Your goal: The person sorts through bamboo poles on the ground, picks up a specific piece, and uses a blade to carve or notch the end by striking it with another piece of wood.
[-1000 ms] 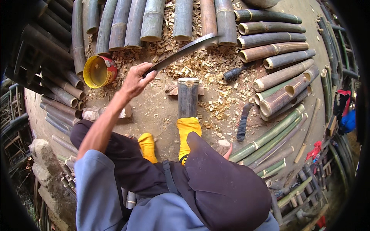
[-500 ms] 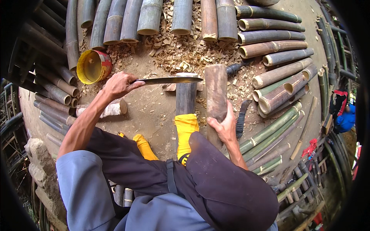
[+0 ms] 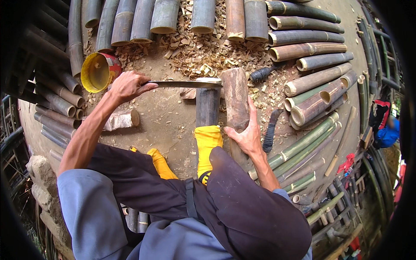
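My left hand (image 3: pixel 128 87) is closed round the near end of a long, dark knife (image 3: pixel 182 84), whose blade points right. The blade crosses the pale far end of a dark bamboo section (image 3: pixel 207 106); whether it touches is hard to tell. A yellow-covered foot (image 3: pixel 208 141) overlaps the near part of that bamboo. My right hand (image 3: pixel 249 138) grips a thick wooden mallet (image 3: pixel 236 97) low down, with its broad head just right of the bamboo and next to the blade's tip.
Bamboo pieces (image 3: pixel 203 17) line the far side, with more (image 3: pixel 312 51) at right. Wood shavings (image 3: pixel 195 54) litter the ground. A yellow bucket (image 3: pixel 96 71) lies tipped at left near a short log (image 3: pixel 123 120). A wrapped-handled tool (image 3: pixel 271 132) lies right of my right hand.
The mallet has moved left, closer to the bamboo and the blade's tip. My left hand still holds the knife across the bamboo's end. The whole view has shifted slightly.
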A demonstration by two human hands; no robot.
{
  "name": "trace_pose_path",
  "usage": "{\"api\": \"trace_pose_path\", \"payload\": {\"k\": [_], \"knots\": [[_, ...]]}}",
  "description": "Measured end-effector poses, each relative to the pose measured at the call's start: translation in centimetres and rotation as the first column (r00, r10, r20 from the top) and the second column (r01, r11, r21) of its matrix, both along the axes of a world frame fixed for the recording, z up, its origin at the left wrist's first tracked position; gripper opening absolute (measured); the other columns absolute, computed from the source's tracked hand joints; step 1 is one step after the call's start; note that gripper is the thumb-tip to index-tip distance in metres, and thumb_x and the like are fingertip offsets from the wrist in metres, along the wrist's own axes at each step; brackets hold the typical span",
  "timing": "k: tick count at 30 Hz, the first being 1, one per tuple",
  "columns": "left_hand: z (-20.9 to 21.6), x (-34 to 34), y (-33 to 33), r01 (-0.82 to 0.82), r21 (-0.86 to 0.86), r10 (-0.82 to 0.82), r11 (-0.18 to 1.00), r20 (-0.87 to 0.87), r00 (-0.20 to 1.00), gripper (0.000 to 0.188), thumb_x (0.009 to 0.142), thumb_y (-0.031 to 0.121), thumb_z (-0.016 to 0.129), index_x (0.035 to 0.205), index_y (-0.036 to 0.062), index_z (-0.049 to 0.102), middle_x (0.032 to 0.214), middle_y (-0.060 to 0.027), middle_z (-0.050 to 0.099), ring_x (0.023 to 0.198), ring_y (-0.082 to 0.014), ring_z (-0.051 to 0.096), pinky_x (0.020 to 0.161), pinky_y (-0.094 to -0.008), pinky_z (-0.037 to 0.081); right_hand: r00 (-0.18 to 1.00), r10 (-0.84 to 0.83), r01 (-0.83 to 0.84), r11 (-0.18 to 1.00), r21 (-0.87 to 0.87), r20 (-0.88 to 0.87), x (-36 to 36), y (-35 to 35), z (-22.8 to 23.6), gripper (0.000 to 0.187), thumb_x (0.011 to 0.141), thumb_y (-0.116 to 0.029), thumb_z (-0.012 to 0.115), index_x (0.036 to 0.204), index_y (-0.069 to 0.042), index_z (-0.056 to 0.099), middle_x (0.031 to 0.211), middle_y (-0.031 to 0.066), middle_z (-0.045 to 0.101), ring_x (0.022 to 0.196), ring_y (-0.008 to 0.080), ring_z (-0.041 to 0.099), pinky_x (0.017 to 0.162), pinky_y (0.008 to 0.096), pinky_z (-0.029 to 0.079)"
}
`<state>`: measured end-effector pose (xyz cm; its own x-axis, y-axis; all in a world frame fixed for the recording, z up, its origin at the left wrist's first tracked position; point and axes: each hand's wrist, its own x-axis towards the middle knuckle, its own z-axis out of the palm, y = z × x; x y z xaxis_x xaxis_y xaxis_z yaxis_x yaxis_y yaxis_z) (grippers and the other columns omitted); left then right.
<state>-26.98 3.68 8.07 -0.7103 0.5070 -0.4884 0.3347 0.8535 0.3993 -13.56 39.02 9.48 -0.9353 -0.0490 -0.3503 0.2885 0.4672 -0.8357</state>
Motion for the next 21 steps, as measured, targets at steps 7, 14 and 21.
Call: {"api": "trace_pose_path", "payload": {"k": [7,14,21], "knots": [[-0.6,-0.1,0.0,0.020,-0.060,-0.019,0.998,0.012,1.000,0.049,0.087,0.048,0.055,0.072,0.0013,0.062,0.069,-0.0179,0.059,0.065,-0.0365,0.058,0.057,-0.0445,0.044,0.998,0.008,-0.008,1.000,-0.008,0.062,-0.8,1.1,-0.1,0.099,0.062,-0.017,0.075,0.144,-0.007,0.019,0.134,0.0247,0.042,0.121,0.0347,0.047,0.103,0.0407,0.037],[-1.3,-0.3,0.0,0.072,-0.052,-0.075,0.996,-0.049,0.996,0.060,0.089,0.057,0.046,0.069,0.0027,0.064,0.056,-0.0200,0.055,0.055,-0.0386,0.056,0.052,-0.0450,0.046,0.978,-0.076,0.025,0.967,-0.253,-0.195,-7.1,1.9,8.7,0.106,0.058,-0.019,0.081,0.143,-0.007,0.019,0.140,0.0175,0.032,0.126,0.0308,0.039,0.105,0.0411,0.035],[-0.7,-0.5,0.7,0.073,-0.045,-0.075,0.996,-0.045,0.996,0.060,0.088,0.056,0.048,0.067,0.0013,0.063,0.057,-0.0214,0.055,0.056,-0.0403,0.056,0.054,-0.0466,0.045,0.957,0.115,-0.148,0.983,-0.108,-0.267,-7.6,-1.5,3.4,0.100,0.065,-0.024,0.075,0.145,-0.006,0.017,0.135,0.0192,0.038,0.123,0.0299,0.041,0.106,0.0383,0.033]]}}
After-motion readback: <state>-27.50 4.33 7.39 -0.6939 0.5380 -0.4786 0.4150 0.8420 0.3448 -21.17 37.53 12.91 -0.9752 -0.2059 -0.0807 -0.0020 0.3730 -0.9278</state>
